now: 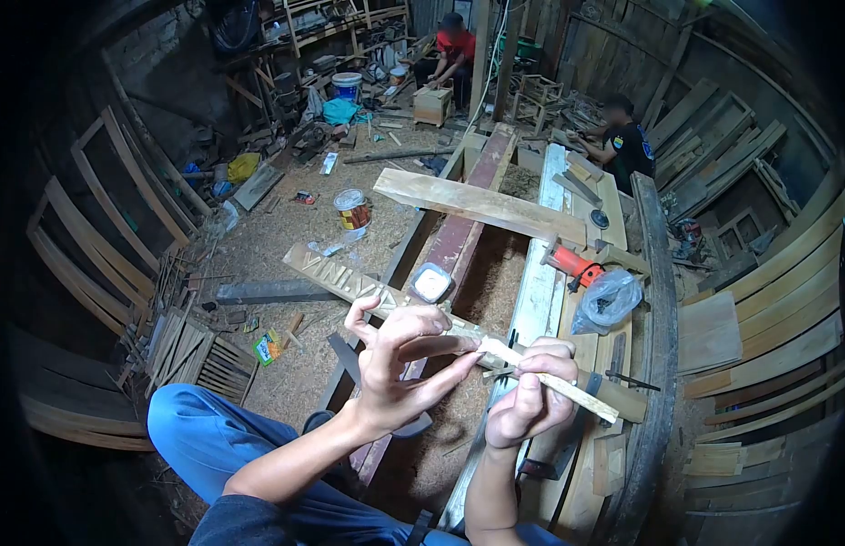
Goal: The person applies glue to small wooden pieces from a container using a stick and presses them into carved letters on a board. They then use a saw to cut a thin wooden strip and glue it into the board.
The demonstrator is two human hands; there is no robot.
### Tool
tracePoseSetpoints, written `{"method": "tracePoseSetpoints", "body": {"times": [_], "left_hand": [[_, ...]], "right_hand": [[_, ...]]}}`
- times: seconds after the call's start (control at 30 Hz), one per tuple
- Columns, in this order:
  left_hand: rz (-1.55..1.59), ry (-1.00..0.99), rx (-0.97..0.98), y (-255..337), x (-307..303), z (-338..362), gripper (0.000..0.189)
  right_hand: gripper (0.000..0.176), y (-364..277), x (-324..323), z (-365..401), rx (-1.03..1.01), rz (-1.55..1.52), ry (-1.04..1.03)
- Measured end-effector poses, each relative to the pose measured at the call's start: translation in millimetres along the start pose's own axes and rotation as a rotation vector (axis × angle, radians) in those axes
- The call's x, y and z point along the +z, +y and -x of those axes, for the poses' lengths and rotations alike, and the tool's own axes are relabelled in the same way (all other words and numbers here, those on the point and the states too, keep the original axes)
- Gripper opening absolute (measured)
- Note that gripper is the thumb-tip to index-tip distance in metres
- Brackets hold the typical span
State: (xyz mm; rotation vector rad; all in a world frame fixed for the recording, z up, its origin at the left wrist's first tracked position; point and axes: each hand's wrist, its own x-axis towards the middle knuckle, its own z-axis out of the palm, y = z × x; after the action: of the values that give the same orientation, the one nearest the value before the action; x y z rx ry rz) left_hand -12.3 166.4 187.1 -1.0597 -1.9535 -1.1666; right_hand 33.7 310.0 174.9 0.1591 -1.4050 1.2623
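My right hand (535,393) is wrapped round a thin, pale wooden stick (581,397), which slants down to the right. The thumb and fingertips of my left hand (395,359) pinch the stick's upper left end; its other fingers are curled and raised. Beneath my hands lies a long board with raised letters (336,276), partly covered by my left hand and forearm. A small container of white material (431,283) stands beside that board, just beyond my left hand.
An orange power tool (572,262) and a clear plastic bag (609,302) lie on the bench at right. A wide plank (477,202) crosses the beams. A paint can (352,209) stands on the shavings-covered floor. Two people (454,50) sit farther back. Curved wooden pieces (777,318) line the right side.
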Motion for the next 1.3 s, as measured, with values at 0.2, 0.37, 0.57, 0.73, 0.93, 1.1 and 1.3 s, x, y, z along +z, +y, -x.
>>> {"method": "tracePoseSetpoints", "body": {"times": [0.2, 0.37, 0.57, 0.73, 0.93, 1.1, 1.3], "left_hand": [[-0.041, 0.019, 0.079, -0.1, 0.3, -3.3, 0.074], [-0.047, 0.018, 0.069, 0.7, 1.6, -0.1, 0.069], [-0.016, 0.02, 0.045, 4.0, 0.6, -4.7, 0.06], [0.054, 0.06, 0.024, 0.0, 5.9, 0.1, 0.063], [0.032, -0.005, -0.055, 2.4, 2.4, -0.6, 0.069], [0.107, 0.002, -0.096, -1.1, 1.7, 1.5, 0.066], [0.191, -0.053, -0.174, 5.6, -4.3, -6.0, 0.065]], "right_hand": [[0.013, 1.2, -3.4, -0.1, 0.021, -0.022, 0.065], [0.013, -2.6, 2.0, 0.2, -0.015, -0.011, 0.019], [0.009, 0.7, -0.4, 0.9, 0.04, -0.025, 0.103], [0.009, -1.3, 2.5, 0.6, 0.002, -0.071, 0.053], [0.013, -1.6, 0.8, 0.1, 0.017, -0.066, 0.079], [0.016, -4.8, 6.6, -0.5, 0.072, -0.022, 0.091], [0.015, -7.1, 6.8, 0.5, 0.085, -0.12, 0.066]]}}
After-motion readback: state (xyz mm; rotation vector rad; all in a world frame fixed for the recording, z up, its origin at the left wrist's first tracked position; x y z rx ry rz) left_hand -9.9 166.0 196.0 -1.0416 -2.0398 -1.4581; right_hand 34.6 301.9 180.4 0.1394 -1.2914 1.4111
